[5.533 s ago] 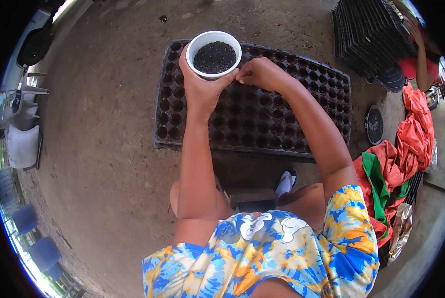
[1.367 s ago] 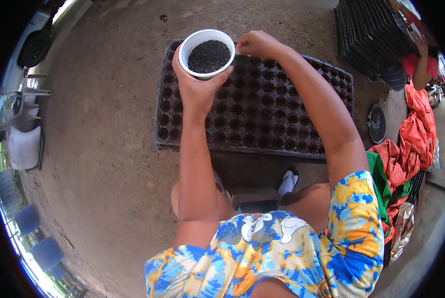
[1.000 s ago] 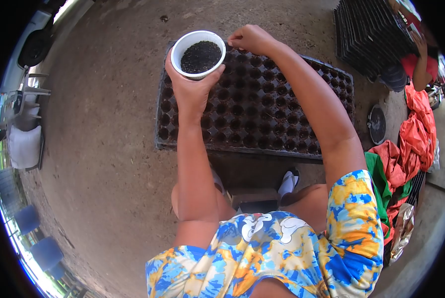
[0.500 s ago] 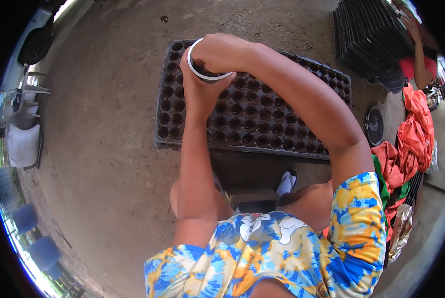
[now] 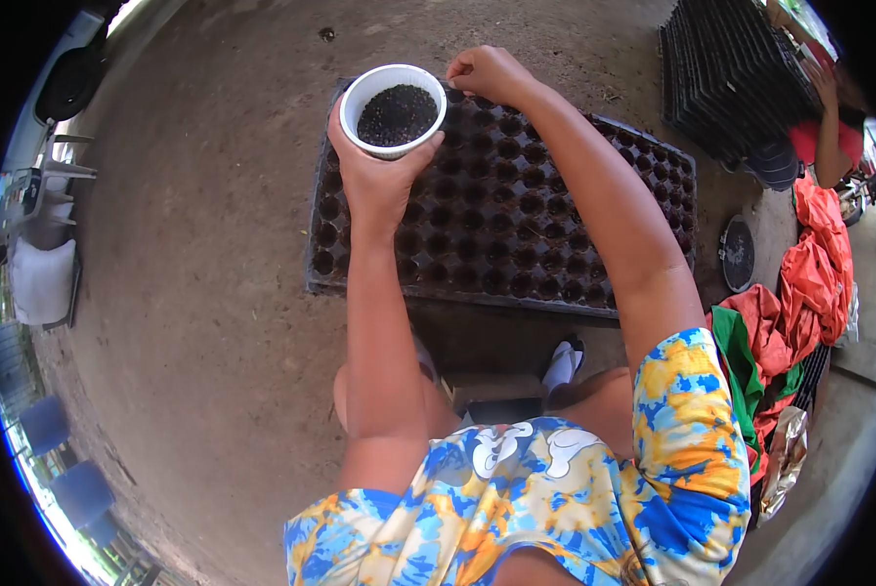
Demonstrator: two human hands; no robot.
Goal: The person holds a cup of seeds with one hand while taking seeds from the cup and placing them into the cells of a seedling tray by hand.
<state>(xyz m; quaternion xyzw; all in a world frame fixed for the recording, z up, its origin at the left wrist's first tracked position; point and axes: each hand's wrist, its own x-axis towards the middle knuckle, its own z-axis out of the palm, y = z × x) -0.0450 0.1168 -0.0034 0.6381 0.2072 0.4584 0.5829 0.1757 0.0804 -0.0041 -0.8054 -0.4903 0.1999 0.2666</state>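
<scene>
My left hand [image 5: 379, 181] is wrapped round a white cup [image 5: 350, 109] that holds small dark grains [image 5: 397, 115]. Its thumb lies along the cup's near right side. Just right of the rim, over the far edge of a black seedling tray [image 5: 477, 220], is my right hand [image 5: 487, 74]. Its thumb and fingertips are pressed together, and anything between them is too small to make out. Many round cells, dark inside, fill the tray on the ground. Cup and left hand cover its far left corner.
A tall stack of black trays [image 5: 726, 78] stands at the upper right, with another person's arm [image 5: 829, 127] beside it. Nearer are a round dark lid [image 5: 738, 252] and red cloth [image 5: 817, 254]. Chairs [image 5: 43, 278] line the far left. A foot [image 5: 563, 365] shows below the tray.
Half a second ago my right hand was inside the cup; it has moved out, up and right to the tray's far edge. The cup has shifted slightly left, its grains now in view.
</scene>
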